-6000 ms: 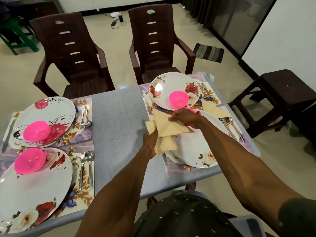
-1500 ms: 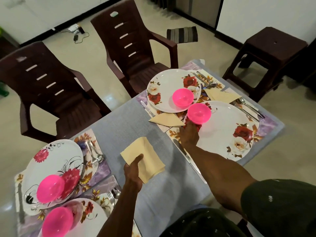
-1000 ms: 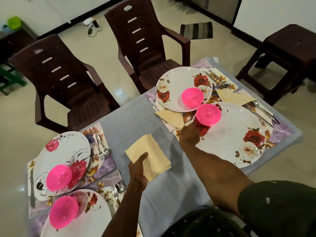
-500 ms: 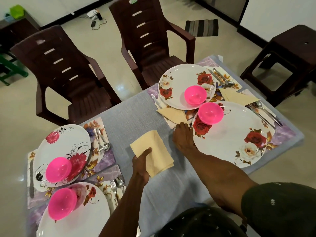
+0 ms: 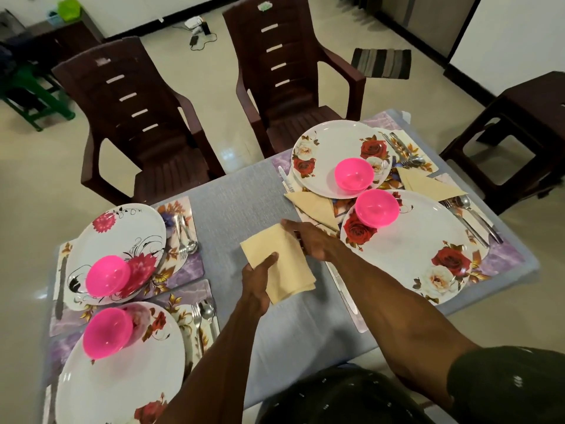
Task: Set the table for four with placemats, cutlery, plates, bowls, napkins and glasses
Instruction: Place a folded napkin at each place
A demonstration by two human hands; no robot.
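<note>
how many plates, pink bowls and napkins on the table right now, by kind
plates: 4 (e.g. rose plate)
pink bowls: 4 (e.g.)
napkins: 3, two folded in triangles, one held in the left hand
total: 11

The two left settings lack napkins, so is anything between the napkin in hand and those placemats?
Nothing visible: only bare grey tablecloth lies between the folded yellow napkin, gripped by the left hand, and the floral placemats.

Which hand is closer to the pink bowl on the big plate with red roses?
The right hand. It sits just left of that plate, below the bowl. The left hand is farther back, holding the napkin.
</note>
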